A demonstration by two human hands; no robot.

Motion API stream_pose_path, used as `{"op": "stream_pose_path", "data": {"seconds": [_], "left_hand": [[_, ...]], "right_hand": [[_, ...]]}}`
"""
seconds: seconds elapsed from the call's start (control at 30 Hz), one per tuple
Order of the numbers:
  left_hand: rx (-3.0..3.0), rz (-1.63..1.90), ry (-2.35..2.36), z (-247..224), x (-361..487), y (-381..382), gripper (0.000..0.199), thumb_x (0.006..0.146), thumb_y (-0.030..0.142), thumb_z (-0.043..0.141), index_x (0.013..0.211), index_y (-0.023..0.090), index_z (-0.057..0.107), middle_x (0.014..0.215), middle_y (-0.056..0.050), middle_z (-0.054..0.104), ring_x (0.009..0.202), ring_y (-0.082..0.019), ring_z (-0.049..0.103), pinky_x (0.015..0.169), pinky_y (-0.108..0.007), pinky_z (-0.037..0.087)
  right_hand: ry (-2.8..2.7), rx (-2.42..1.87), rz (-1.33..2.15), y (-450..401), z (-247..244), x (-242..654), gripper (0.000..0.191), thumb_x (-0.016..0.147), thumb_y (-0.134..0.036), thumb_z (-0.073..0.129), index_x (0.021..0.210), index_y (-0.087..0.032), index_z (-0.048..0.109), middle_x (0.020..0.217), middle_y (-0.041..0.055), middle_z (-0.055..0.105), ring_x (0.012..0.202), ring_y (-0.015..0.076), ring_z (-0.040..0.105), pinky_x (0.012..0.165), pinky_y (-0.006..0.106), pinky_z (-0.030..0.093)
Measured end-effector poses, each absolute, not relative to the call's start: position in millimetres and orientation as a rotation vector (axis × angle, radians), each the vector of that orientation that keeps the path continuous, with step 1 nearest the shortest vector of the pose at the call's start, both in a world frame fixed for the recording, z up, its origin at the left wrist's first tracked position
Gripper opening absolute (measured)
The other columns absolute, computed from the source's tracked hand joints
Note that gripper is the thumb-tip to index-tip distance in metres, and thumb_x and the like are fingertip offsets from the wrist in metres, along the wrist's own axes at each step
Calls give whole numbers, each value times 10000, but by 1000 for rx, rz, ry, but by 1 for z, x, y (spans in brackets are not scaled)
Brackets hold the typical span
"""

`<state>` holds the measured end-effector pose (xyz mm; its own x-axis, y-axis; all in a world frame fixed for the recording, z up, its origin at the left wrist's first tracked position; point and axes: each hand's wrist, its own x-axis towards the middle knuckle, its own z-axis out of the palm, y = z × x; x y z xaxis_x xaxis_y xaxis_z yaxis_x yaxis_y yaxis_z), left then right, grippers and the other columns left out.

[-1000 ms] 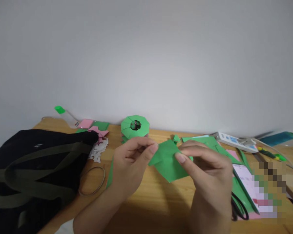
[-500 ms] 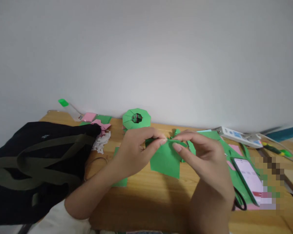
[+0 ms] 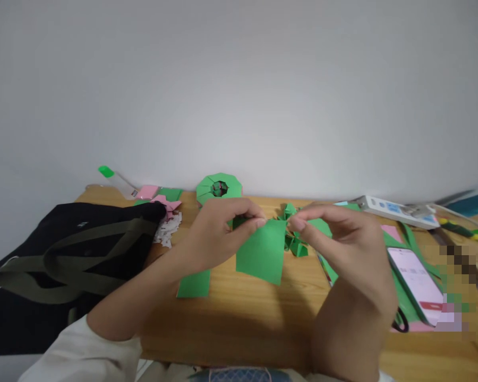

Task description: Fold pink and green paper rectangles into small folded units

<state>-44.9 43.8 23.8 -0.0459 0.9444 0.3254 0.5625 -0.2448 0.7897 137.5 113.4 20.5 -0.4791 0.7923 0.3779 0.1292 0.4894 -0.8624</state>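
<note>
A small rectangular sheet of green paper (image 3: 260,252) hangs upright above the table. My left hand (image 3: 223,231) pinches its top edge between thumb and index finger. My right hand (image 3: 342,246) has its thumb and index finger pressed together right beside the sheet's top right corner. Whether a bit of paper is between those fingertips cannot be made out. Behind the right fingertips lie several folded green paper pieces (image 3: 297,246). Below my left forearm another green sheet (image 3: 194,285) lies flat on the table.
A round green paper ring (image 3: 231,184) stands by the wall. On the left are a black bag (image 3: 99,233), a pink folded paper (image 3: 167,206) and white paper scraps (image 3: 168,229). On the right, a phone (image 3: 416,284) rests on green paper, with a power strip (image 3: 398,211) behind.
My right hand has moved right along the sheet's top edge to its corner, baring more of the sheet. My left hand still pinches the edge. The view has shifted slightly.
</note>
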Motion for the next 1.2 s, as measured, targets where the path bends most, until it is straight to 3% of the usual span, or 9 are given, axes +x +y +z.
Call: {"op": "stream_pose_path", "data": {"seconds": [0.33, 0.7, 0.97, 1.1, 1.2], "left_hand": [[1735, 1184, 1617, 33, -49, 45, 140, 814, 249, 592, 754, 167, 689, 703, -24, 688, 661, -141, 607, 604, -237, 484], [1383, 1361, 1707, 39, -55, 46, 87, 689, 198, 716, 627, 151, 678, 493, 7, 614, 451, -113, 573, 454, -216, 478], [1144, 1662, 1658, 22, -65, 51, 133, 692, 230, 740, 672, 137, 647, 535, 11, 634, 442, -93, 576, 448, -202, 498], [1271, 1455, 1561, 14, -65, 46, 221, 674, 314, 771, 777, 143, 676, 667, -20, 692, 576, -128, 642, 519, -219, 527], [1393, 1296, 1479, 10, -58, 44, 200, 735, 333, 725, 779, 139, 706, 710, -42, 715, 616, -150, 659, 538, -241, 533]], "right_hand": [[-1816, -790, 1111, 115, 18, 138, 99, 749, -282, 729, 675, -217, 721, 544, -17, 664, 488, 110, 586, 489, 233, 494], [-1618, -786, 1395, 127, 7, 121, 170, 691, -343, 755, 670, -180, 716, 588, 3, 659, 497, 105, 543, 430, 227, 466], [-1773, -708, 1707, 134, 0, 121, 233, 765, -398, 671, 793, -168, 667, 607, -36, 605, 405, 60, 451, 362, 199, 402], [-1876, -693, 1686, 131, 5, 126, 228, 791, -387, 639, 832, -166, 675, 585, -28, 612, 365, 62, 448, 359, 207, 392], [-1913, -687, 1605, 128, 8, 128, 243, 787, -400, 651, 844, -169, 703, 595, -10, 637, 362, 67, 452, 330, 199, 360]]}}
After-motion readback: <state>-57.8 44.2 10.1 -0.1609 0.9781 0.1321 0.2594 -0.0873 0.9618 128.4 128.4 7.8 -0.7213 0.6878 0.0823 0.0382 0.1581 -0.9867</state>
